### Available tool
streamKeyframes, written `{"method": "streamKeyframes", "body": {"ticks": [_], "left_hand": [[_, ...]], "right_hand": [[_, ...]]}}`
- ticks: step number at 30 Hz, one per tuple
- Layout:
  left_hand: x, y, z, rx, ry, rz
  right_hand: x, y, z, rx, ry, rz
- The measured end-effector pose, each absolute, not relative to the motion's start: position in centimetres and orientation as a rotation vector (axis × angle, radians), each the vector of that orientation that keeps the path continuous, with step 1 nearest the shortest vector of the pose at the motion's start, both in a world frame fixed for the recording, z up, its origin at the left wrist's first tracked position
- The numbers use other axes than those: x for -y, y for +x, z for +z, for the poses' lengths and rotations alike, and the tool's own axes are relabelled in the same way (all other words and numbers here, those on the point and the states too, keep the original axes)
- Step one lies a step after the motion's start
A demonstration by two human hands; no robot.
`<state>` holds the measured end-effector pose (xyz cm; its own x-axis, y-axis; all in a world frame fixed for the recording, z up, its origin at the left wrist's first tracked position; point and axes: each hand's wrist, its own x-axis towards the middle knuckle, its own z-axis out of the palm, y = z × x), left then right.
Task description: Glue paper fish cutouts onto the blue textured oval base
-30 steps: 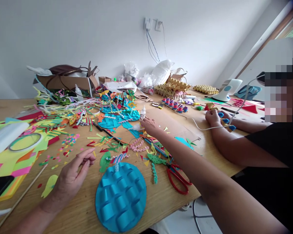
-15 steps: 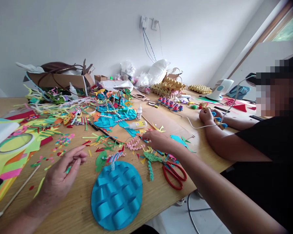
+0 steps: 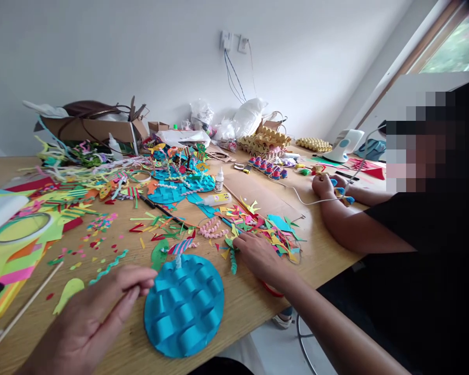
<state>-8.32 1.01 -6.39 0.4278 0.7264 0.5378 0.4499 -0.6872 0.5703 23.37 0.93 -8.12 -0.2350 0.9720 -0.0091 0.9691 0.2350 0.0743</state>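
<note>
Right hand (image 3: 258,256) was the nearer one: fingers bent, tips down at the green paper cutout (image 3: 229,242), which poked out left of them with the rest hidden. Couldn't tell if they pinched it or only touched. Teal twisted strip (image 3: 233,263) ran from the cutout toward the person, long axis roughly near-to-far, just left of the right hand. Round blue woven-strip disc (image 3: 183,312) lay flat between the hands. Left hand (image 3: 99,307) was loosely curled by the disc's left rim, nothing visible in it; couldn't tell if thumb met fingers. From there the cutout lay farther off and rightward, past the disc. Red looped handle (image 3: 272,289) showed beside the right wrist.
</note>
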Motion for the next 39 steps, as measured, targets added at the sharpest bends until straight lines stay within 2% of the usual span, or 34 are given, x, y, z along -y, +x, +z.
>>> {"method": "streamKeyframes", "body": {"ticks": [3,7,12,19,32,36,37,39], "left_hand": [[-0.5,-7.3,-7.0,-0.754,2.254,0.916],[0.9,-6.2,-7.2,-0.727,1.879,0.728],[1.5,-3.4,-6.7,-0.716,1.422,0.697],[1.3,-0.2,-4.8,-0.682,1.146,0.793],[2.1,-0.2,-4.8,-0.76,0.983,0.903],[2.3,-1.2,-4.4,-0.796,0.955,0.926],[2.4,-1.5,-4.3,-0.819,0.941,0.94],[2.6,-2.0,-4.0,-0.857,0.918,0.979]], "right_hand": [[-0.5,23.4,-8.4,-2.488,1.97,0.234],[0.9,23.0,-7.7,-2.718,2.157,0.539],[3.3,20.5,-5.1,-3.183,2.117,0.84],[4.3,17.3,-3.9,-3.402,1.787,0.898],[5.1,15.5,-3.4,-3.544,1.596,0.8],[6.5,15.6,-3.3,-3.583,1.826,0.916],[6.7,15.6,-3.3,-3.581,1.948,0.846],[7.1,15.5,-3.3,-3.577,2.144,0.453]]}}
